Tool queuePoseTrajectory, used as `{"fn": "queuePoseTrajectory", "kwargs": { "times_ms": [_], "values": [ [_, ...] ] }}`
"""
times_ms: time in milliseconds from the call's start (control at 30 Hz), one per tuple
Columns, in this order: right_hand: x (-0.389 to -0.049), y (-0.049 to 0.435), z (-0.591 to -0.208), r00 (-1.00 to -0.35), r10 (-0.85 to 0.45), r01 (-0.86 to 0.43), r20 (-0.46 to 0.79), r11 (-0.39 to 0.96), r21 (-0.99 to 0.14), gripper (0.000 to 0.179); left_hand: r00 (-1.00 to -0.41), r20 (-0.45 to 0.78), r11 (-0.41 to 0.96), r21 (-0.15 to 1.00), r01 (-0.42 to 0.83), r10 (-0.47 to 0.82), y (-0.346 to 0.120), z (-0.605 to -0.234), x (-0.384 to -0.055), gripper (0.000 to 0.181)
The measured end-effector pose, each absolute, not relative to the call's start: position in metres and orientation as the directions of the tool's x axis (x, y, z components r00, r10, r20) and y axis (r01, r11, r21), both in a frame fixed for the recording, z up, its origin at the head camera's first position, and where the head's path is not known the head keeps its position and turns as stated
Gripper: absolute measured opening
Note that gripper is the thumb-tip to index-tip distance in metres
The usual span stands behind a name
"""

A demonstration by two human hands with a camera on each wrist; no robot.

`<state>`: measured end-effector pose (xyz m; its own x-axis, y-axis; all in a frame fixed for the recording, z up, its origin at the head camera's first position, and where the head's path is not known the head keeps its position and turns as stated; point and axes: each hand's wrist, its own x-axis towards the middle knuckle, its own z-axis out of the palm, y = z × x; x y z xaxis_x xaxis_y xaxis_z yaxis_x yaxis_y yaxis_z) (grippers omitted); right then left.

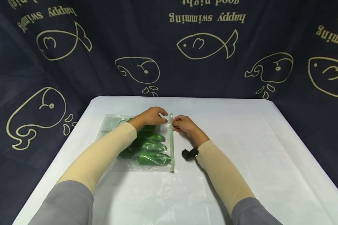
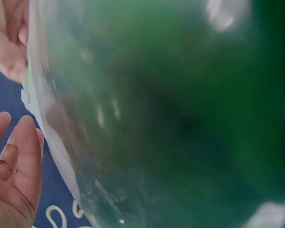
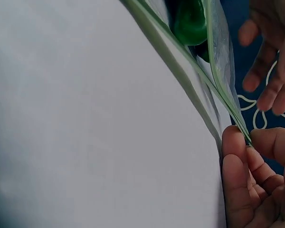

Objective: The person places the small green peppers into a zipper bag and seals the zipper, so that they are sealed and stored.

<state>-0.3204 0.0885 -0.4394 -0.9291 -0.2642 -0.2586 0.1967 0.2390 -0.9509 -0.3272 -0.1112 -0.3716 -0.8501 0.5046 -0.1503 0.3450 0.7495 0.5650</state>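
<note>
A clear zip bag with a pale green sealing strip lies flat on the white table, holding several green peppers. My right hand pinches the far end of the strip; in the right wrist view, thumb and fingertips close on that corner, and the strip's two sides spread apart farther along. Just above the bag, beside the strip, is my left hand, its fingers loosely bent with nothing between them. The left wrist view shows that hand apart from the bag's edge; blurred green peppers fill most of that view.
A black wrist camera sits on the right wrist, just over the table. The white-covered table extends right of the bag and toward me. Behind it hangs a dark blue curtain with fish and whale drawings.
</note>
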Motion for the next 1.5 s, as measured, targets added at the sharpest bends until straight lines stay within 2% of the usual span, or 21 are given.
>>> {"fn": "queuePoseTrajectory", "kwargs": {
  "times_ms": [200,467,867,1500],
  "values": [
    [-0.322,0.088,-0.439,-0.932,-0.260,0.192,-0.253,0.238,-0.952,0.021,-0.877,-0.161,0.721,0.645,0.254,0.453,-0.111,-0.375,-0.349,0.049],
    [-0.322,0.086,-0.441,-0.932,-0.256,0.196,-0.257,0.240,-0.951,0.022,-0.901,-0.168,0.635,0.760,0.140,0.400,-0.108,-0.385,-0.361,0.051],
    [-0.322,0.087,-0.442,-0.935,-0.249,0.192,-0.252,0.241,-0.951,0.020,-0.866,-0.259,0.671,0.733,0.113,0.429,-0.101,-0.388,-0.361,0.046],
    [-0.319,0.087,-0.442,-0.937,-0.258,0.173,-0.237,0.247,-0.953,0.021,-0.903,-0.249,0.543,0.840,-0.021,0.349,-0.105,-0.398,-0.360,0.037]
  ]
}}
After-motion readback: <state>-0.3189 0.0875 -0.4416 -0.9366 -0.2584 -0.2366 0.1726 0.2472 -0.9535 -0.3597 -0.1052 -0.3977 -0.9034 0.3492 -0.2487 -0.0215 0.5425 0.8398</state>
